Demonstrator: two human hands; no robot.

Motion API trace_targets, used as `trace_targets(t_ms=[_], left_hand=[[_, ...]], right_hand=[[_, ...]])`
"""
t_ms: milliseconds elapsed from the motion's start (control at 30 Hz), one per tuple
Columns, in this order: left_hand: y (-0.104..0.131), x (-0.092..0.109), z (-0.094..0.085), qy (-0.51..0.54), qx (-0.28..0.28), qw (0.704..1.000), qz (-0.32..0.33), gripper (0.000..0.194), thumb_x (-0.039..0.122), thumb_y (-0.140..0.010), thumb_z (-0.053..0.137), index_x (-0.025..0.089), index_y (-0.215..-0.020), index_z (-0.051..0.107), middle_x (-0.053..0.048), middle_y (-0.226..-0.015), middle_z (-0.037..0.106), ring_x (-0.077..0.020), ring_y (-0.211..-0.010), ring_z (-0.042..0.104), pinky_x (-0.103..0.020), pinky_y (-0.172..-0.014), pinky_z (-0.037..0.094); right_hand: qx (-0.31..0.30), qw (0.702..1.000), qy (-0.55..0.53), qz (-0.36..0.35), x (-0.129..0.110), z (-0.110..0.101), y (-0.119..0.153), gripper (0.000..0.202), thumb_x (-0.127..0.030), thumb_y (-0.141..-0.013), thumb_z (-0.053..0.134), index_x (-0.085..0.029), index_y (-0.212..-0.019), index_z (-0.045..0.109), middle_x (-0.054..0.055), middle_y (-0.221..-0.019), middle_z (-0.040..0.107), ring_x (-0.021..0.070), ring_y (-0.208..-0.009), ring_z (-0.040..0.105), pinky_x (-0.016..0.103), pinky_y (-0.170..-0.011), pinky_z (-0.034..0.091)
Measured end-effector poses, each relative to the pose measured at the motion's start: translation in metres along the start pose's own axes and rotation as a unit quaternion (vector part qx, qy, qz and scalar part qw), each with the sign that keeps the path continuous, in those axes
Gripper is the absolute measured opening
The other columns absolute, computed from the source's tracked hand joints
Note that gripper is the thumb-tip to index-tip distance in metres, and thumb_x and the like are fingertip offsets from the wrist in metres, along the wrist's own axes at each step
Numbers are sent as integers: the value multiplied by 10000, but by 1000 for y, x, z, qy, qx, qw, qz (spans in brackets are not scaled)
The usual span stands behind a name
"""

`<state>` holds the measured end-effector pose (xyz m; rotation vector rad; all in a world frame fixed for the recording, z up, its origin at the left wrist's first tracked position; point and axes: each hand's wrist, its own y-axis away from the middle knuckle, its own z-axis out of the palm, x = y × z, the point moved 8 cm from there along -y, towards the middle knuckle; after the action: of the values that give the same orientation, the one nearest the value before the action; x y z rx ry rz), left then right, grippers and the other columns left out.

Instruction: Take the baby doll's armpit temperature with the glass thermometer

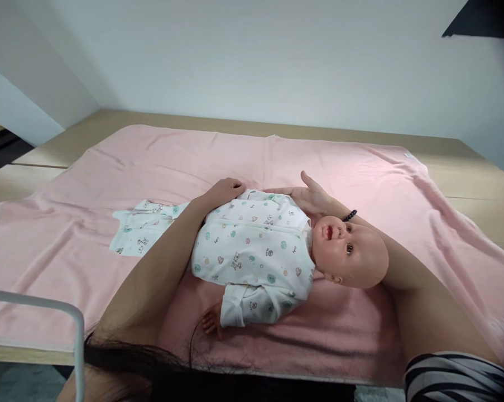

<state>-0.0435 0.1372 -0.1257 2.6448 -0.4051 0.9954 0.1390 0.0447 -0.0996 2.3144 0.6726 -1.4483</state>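
Observation:
A bald baby doll lies on its back on a pink blanket, head to the right, in a white patterned top. My left hand is at the end of the doll's far sleeve, its fingers curled; what they hold is hidden. Beside the doll's far shoulder is my right hand, thumb raised and fingers stretched out, partly behind the sleeve. My right forearm passes behind the doll's head. White patterned pants extend on the left, partly covered by my left arm. The doll's near hand sticks out of its cuff.
The pink blanket is wrinkled and covers most of a wooden table. A wall stands behind the table. At the lower left is a pale curved metal bar. Dark hair hangs across the bottom, and a dark shape sits at the upper right.

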Motion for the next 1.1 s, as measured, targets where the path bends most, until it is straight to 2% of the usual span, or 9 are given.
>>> trace_targets(t_ms=[233,333,467,600,700,800,900,967,1100], left_hand=[[-2,-2,0,-1,2,1000,4,391,387,-920,537,210,-644,325,11,-651,367,-150,-631,347,-330,-632,259],[-1,-1,0,2,4,1000,3,387,380,-914,542,210,-643,324,10,-648,372,-150,-628,350,-329,-627,261],[-1,0,0,2,3,1000,2,386,374,-913,546,208,-640,329,14,-648,369,-145,-625,341,-327,-624,257],[0,-1,0,2,0,1000,2,389,373,-912,545,210,-643,316,15,-645,348,-145,-618,327,-330,-623,250],[-1,-2,0,5,-1,1000,3,390,380,-913,544,210,-645,318,14,-643,357,-145,-612,330,-329,-621,254],[-2,-1,1,2,-2,1000,8,386,384,-907,543,209,-639,329,10,-637,381,-148,-613,350,-325,-620,260],[-3,-1,1,-8,2,1000,17,373,389,-910,533,209,-637,352,7,-637,401,-153,-625,374,-320,-628,270],[-2,0,0,-8,2,1000,19,365,381,-911,527,209,-641,352,8,-640,397,-153,-627,377,-319,-632,273],[2,3,1,9,-5,1000,21,354,347,-898,534,210,-653,317,8,-655,371,-149,-627,358,-324,-631,264]], right_hand=[[-52,998,-30,17,7,-22,3,1169,-1044,-743,117,-194,-1351,642,105,-1230,710,306,-1366,544,488,-1182,456],[-55,997,-42,21,8,-11,4,1202,-1029,-747,30,-189,-1344,649,112,-1234,709,311,-1357,554,485,-1184,457],[4,997,-71,20,7,3,-3,1287,-1006,-724,-108,-181,-1408,603,116,-1282,689,294,-1390,533,470,-1193,446],[11,999,-32,17,10,19,1,1247,-1012,-743,-58,-184,-1364,638,105,-1276,695,279,-1449,474,446,-1225,413],[26,999,20,10,11,17,8,1185,-994,-790,-11,-184,-1331,665,83,-1283,696,256,-1479,436,414,-1252,376],[20,1000,11,19,13,-6,2,1148,-986,-821,18,-193,-1340,666,76,-1344,672,260,-1469,450,423,-1240,391],[-10,999,-38,23,9,-45,-10,1058,-969,-871,85,-225,-1362,656,79,-1453,605,293,-1458,472,496,-1207,437],[-12,999,-28,14,-2,-71,-10,857,-908,-940,266,-276,-1375,647,50,-1519,550,293,-1448,487,520,-1212,438],[84,977,194,-39,-51,-102,21,495,-704,-988,568,-339,-1294,704,19,-1405,634,322,-1343,565,564,-1208,430]])
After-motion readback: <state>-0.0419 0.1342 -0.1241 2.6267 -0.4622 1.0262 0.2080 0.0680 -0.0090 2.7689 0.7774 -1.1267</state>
